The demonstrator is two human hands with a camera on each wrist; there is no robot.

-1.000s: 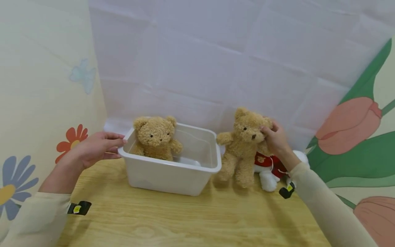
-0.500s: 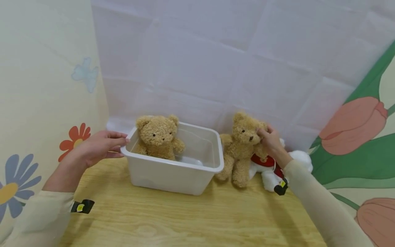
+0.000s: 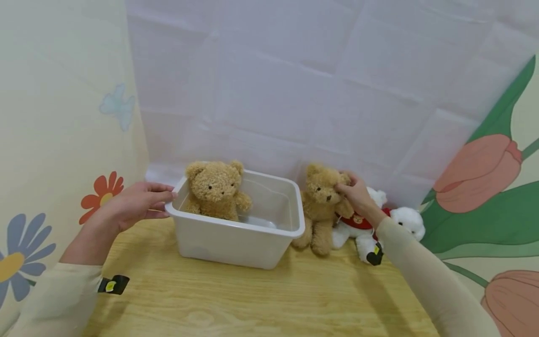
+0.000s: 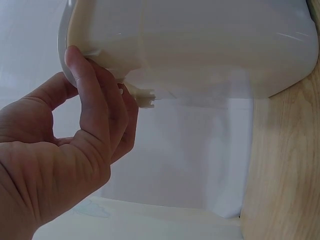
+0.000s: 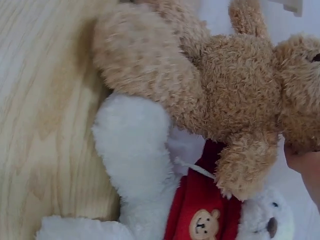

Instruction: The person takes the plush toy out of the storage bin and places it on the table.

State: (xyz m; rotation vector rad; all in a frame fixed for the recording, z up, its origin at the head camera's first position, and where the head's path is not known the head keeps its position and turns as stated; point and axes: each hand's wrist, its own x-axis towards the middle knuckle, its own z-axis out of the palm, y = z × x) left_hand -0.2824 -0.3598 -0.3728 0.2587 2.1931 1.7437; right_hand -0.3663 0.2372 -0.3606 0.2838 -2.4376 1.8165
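My left hand [image 3: 136, 203] grips the left rim of a white plastic bin [image 3: 229, 243]; in the left wrist view its fingers curl under the lip. A light-brown teddy bear [image 3: 216, 187] sits upright inside, at the bin's left end. Just right of the bin, a second brown teddy bear [image 3: 322, 208] sits on the tabletop. My right hand [image 3: 358, 194] pinches that bear by the side of its head, near the ear. In the right wrist view the bear's body [image 5: 240, 85] leans over a white plush bear [image 5: 135, 140] wearing a red top; only part of my right hand shows there.
Another white plush toy [image 3: 408, 222] lies further right, partly behind my right forearm. The wooden tabletop [image 3: 252, 299] extends in front of the bin. A white cloth [image 3: 269, 93] hangs behind, with flower-painted walls [image 3: 63, 150] on both sides.
My right hand has moved left and slightly down with the brown teddy bear, bringing it close to the bin. More of the white plush toys shows. My left hand stays on the rim.
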